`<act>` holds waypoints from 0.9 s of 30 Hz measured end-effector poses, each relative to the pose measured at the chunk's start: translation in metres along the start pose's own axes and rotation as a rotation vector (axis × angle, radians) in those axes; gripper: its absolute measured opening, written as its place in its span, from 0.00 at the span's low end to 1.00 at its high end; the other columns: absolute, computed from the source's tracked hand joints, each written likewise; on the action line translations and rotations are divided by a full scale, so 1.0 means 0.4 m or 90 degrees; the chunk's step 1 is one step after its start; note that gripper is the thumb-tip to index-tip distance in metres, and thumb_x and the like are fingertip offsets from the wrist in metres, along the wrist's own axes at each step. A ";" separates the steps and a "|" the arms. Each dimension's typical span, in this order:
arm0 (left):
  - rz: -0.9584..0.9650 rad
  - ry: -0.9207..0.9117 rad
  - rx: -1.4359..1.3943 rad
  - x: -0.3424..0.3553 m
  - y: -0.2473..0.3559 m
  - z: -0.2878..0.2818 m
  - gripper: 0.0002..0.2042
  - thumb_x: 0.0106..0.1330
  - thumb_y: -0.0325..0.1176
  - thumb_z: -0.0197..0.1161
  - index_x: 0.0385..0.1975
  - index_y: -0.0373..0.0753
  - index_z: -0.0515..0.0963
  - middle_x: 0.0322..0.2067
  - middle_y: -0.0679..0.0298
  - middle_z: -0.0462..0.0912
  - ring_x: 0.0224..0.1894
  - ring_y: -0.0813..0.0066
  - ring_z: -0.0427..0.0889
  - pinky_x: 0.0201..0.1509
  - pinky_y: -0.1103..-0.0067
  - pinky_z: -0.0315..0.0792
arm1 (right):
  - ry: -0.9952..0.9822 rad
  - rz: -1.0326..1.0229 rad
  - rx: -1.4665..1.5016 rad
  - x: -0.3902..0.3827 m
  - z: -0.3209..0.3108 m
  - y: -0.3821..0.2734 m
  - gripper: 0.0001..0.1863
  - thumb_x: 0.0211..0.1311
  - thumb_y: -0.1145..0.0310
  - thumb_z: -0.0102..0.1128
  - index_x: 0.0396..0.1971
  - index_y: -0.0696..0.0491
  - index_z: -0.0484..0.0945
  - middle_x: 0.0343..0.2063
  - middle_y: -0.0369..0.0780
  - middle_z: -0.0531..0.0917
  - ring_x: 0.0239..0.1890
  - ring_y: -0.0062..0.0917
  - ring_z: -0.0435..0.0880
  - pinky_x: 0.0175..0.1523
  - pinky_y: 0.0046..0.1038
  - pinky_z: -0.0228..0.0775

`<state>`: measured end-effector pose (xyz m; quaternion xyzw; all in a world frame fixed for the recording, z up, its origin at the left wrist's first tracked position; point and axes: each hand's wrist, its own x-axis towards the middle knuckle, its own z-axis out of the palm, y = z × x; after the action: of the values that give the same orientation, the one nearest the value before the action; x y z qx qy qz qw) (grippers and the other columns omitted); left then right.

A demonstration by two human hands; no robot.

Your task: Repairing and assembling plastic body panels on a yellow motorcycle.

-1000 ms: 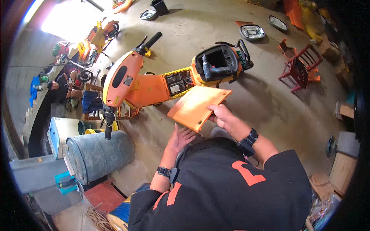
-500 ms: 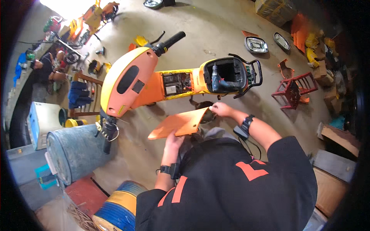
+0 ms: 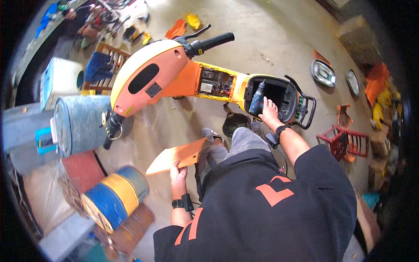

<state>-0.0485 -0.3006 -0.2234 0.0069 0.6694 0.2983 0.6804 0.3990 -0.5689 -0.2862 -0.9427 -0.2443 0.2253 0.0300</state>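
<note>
My left hand (image 3: 178, 173) is closed on the lower edge of an orange plastic panel (image 3: 176, 158), held low in front of my left side. The cordless drill (image 3: 256, 103), dark blue and black, lies across the open black storage well (image 3: 286, 92) under the seat area of an orange and yellow electric scooter (image 3: 174, 81). Reaching to that well, my right hand (image 3: 269, 112) has its fingers stretched out at the drill's right side. Whether the fingertips touch the drill I cannot tell.
Between scooter and my feet stands a dark round bowl (image 3: 235, 124). Left of me are a blue drum (image 3: 83, 124) and a blue-yellow barrel (image 3: 115, 198). A red stool (image 3: 342, 142) and light-coloured lamp-like parts (image 3: 323, 73) lie to the right.
My right hand has let go of the orange panel and moved forward and right to the drill. My left hand keeps the panel, now lower and further left. The view has shifted.
</note>
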 end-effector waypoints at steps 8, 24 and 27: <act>0.112 -0.030 -0.066 -0.210 -0.371 -0.044 0.23 0.56 0.20 0.55 0.55 0.37 0.70 0.53 0.51 0.76 0.56 0.53 0.75 0.62 0.58 0.71 | -0.169 -0.025 0.094 0.112 0.005 0.036 0.64 0.41 0.69 0.73 0.72 0.56 0.33 0.54 0.52 0.71 0.57 0.45 0.73 0.60 0.44 0.66; 0.002 -0.216 -0.061 -0.495 -0.411 0.164 0.32 0.53 0.21 0.55 0.64 0.39 0.61 0.62 0.56 0.68 0.65 0.55 0.67 0.70 0.56 0.59 | -0.560 -0.450 1.089 -0.251 -0.690 0.071 0.35 0.47 0.67 0.72 0.57 0.56 0.68 0.43 0.40 0.80 0.39 0.26 0.82 0.44 0.28 0.75; 0.068 -0.273 -0.051 -0.565 -0.363 0.180 0.26 0.56 0.22 0.54 0.59 0.32 0.64 0.56 0.53 0.73 0.60 0.56 0.71 0.68 0.61 0.63 | -0.539 -0.477 1.039 -0.302 -0.704 0.063 0.31 0.50 0.63 0.72 0.53 0.56 0.71 0.38 0.39 0.81 0.37 0.26 0.82 0.43 0.29 0.75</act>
<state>0.0918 -0.4856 -0.0702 0.0788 0.4955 0.3517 0.7903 0.4401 -0.6333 0.0118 -0.3371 -0.2871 0.6185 0.6491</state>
